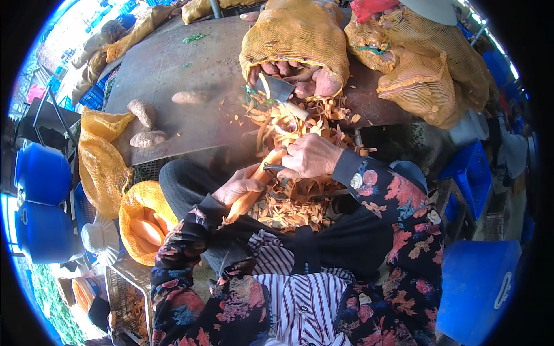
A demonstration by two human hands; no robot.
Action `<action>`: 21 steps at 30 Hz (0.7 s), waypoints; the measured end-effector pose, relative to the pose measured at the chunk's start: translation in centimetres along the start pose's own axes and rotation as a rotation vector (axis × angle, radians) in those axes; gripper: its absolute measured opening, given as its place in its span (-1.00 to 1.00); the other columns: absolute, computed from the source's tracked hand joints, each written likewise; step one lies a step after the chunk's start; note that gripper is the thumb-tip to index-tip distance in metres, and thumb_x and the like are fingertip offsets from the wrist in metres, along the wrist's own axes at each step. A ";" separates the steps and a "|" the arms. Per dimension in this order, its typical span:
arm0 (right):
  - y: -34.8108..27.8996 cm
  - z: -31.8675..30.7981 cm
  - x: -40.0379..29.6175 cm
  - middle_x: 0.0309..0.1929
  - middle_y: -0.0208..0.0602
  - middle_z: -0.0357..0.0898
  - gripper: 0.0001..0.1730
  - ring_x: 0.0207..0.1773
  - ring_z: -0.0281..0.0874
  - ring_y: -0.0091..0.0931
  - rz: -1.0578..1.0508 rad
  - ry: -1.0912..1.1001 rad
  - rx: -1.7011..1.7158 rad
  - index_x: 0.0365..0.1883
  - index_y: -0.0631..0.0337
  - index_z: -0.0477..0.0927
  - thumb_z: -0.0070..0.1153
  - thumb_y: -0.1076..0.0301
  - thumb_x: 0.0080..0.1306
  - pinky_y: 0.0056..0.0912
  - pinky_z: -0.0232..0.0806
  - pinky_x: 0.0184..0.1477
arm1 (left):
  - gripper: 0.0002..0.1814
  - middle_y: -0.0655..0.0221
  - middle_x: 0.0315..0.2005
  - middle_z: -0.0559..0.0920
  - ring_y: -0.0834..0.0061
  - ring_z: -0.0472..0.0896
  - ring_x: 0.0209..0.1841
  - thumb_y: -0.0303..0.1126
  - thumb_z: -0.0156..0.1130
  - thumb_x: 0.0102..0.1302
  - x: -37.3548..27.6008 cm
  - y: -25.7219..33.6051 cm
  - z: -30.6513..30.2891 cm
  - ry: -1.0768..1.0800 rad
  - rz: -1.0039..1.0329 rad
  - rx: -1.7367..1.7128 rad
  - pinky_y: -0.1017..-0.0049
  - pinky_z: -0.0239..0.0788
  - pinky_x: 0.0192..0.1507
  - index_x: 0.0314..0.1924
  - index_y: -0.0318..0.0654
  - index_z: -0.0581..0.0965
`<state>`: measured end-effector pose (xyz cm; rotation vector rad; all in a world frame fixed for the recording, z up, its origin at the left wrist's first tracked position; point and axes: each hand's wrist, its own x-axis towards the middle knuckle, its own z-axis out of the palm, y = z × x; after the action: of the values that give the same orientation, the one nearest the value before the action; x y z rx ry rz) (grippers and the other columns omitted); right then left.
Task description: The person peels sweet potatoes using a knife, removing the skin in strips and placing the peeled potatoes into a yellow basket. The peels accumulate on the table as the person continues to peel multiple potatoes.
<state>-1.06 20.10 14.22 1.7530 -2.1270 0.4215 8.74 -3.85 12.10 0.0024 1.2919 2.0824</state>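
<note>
My left hand (240,187) is closed around a long peeled sweet potato (246,205), which slants from lower left to upper right above my lap. In my right hand (308,159) is a dark-handled peeler (277,168), its head against the upper part of the sweet potato. Orange peelings (298,212) are heaped below and behind my hands. Beyond them, a cleaver (277,88) with a wooden handle lies on the peelings at the mouth of a yellow mesh sack (296,34) of unpeeled sweet potatoes.
Three unpeeled sweet potatoes (148,139) lie on the board (173,73) at left. A mesh sack (130,207) with peeled ones stands by my left knee. Full mesh sacks (415,82) are at upper right. Blue barrels (43,173) stand left, and a blue container (476,285) at lower right.
</note>
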 end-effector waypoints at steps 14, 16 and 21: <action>0.4 -0.4 0.5 -0.75 -0.48 0.35 -0.54 -0.72 0.40 -0.45 0.017 0.011 -0.018 -0.66 -0.01 0.45 0.07 -0.06 0.35 -0.32 0.29 -0.65 | -0.26 0.32 -0.10 0.55 0.56 0.54 -0.17 -0.42 0.30 0.06 -0.2 -1.7 -0.5 0.006 -0.022 -0.135 0.62 0.38 -0.08 0.27 -0.42 0.31; -0.7 1.1 0.9 -0.77 -0.49 0.34 -0.59 -0.72 0.40 -0.47 -0.026 0.093 0.036 -0.60 -0.05 0.49 0.07 -0.06 0.36 -0.36 0.30 -0.65 | -0.26 0.32 -0.10 0.55 0.56 0.54 -0.15 -0.43 0.30 0.05 0.0 -1.1 0.4 0.015 0.036 -0.063 0.62 0.37 -0.06 0.27 -0.42 0.31; 7.5 0.0 -5.5 -0.73 -0.43 0.42 -0.61 -0.65 0.50 -0.46 0.383 -0.272 -0.399 -0.48 -0.05 0.60 0.05 -0.11 0.37 -0.32 0.34 -0.60 | -0.36 0.30 -0.04 0.53 0.51 0.53 -0.08 -0.34 0.30 0.18 -2.1 -1.2 -1.4 0.063 0.067 -0.223 0.54 0.39 0.00 0.23 -0.40 0.35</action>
<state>-7.49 26.31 11.72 1.2389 -2.5271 -0.1583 10.55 -5.80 11.17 -0.1211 1.1029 2.2900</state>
